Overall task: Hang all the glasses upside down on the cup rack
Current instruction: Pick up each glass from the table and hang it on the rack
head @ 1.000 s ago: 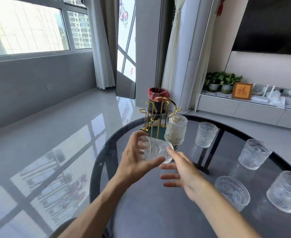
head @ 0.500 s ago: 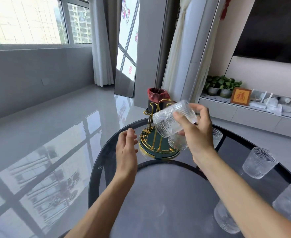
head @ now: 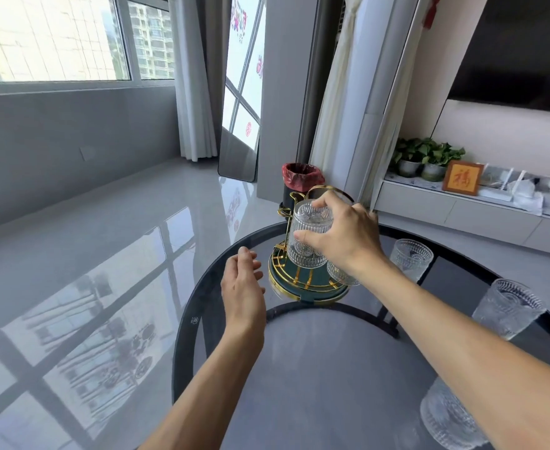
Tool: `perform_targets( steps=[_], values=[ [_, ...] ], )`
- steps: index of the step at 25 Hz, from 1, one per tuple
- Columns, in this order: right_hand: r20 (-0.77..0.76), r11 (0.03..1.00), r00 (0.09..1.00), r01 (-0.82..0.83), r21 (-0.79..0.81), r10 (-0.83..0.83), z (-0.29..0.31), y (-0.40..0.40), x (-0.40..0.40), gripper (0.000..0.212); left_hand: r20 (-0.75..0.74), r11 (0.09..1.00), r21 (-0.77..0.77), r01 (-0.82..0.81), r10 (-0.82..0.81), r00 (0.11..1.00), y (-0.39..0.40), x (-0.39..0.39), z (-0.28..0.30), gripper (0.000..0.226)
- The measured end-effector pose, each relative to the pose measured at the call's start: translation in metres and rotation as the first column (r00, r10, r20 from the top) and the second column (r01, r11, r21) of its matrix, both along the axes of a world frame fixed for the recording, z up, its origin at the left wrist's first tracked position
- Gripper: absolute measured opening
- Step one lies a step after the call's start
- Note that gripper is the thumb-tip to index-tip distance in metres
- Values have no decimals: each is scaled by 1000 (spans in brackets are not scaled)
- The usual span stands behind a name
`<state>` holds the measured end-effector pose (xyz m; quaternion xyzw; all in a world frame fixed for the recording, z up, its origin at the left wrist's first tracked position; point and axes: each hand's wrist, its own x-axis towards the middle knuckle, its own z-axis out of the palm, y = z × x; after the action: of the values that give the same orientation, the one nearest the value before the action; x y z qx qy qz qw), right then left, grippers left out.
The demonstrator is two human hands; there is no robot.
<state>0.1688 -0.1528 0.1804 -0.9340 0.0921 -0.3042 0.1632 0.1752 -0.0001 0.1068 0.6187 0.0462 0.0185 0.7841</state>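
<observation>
The right hand (head: 345, 237) hides much of the gold wire cup rack (head: 302, 280); whether a peg is inside the gripped glass cannot be told. Its fingers clasp a ribbed, embossed clear glass (head: 307, 237) upside down over the rack's round green base. A second glass (head: 341, 276) peeks out below the wrist. The left hand (head: 242, 287) hovers, fingers loosely spread, over the dark round glass worktop (head: 315, 368).

The right hand (head: 341, 235) hides most of a second racked glass (head: 340, 276); the bottom edge crops the nearest glass (head: 445, 420).
</observation>
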Motion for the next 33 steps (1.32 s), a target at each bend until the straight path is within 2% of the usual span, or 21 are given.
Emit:
perform_targets(
  steps=[6,11,15,18,20,23,26,28,30,32,33],
  values=[
    [-92,986,996,4,-170,-20,-20,-2,9,51,53,999,47,-8,6,999,-3,-1,-4,34],
    [-83,939,994,39,-342,-72,-30,-7,4,53,102,996,80,-29,21,995,-5,1,-7,34],
    [-153,939,986,4,-343,-60,-26,-5,2,50,126,994,111,-24,10,992,-4,-2,-8,33],
    [-230,964,971,-3,-266,-60,-25,-8,-13,57,182,981,192,27,-63,981,-6,-9,-10,28],
    [-179,984,984,-7,-178,-25,-27,-10,-39,50,268,921,372,111,-221,938,-11,-20,-18,23],
    [-108,999,994,25,-43,-30,-43,-23,-103,38,353,710,681,179,-532,769,-24,-40,-34,21],
    [-274,992,954,123,-9,-121,-58,-50,-165,40,327,548,814,192,-705,629,-32,-52,-48,22],
    [-477,985,862,155,-69,-169,-59,-68,-193,58,290,470,861,195,-768,571,-31,-55,-55,24],
    [-645,983,742,155,-98,-182,-56,-80,-210,85,275,440,877,194,-789,550,-28,-58,-57,23],
    [-730,985,663,142,-94,-165,-56,-83,-218,104,273,448,874,189,-774,572,-23,-63,-54,16],
    [-745,987,650,138,-78,-150,-58,-83,-220,107,256,449,870,201,-762,595,-21,-66,-51,9]
  ],
)
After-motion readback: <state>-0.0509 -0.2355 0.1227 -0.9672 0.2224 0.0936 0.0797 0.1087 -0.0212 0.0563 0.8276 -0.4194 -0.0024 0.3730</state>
